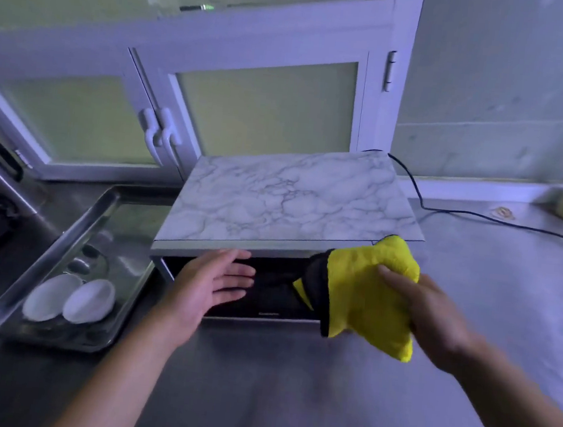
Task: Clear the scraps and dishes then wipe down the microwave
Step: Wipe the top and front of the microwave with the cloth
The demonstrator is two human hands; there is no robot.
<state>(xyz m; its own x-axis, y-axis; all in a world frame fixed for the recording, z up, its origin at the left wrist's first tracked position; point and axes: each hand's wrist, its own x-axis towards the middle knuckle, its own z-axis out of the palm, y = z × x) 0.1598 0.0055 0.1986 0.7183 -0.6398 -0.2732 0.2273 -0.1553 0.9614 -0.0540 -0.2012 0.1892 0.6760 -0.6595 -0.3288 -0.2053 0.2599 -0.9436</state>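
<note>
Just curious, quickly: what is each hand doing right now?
Left hand: open, at the microwave front.
Right hand: holding the cloth.

Yellow-and-black cloth [368, 297], marble-patterned microwave [292, 197] top, 2 white bowls [69, 299].

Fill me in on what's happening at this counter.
A person is at the microwave with both hands. The right hand holds a yellow cloth against its upper front right corner. The left hand is open, fingers straight, at the dark door. Two white bowls sit in a metal tray to the left, so wiping looks underway.
</note>
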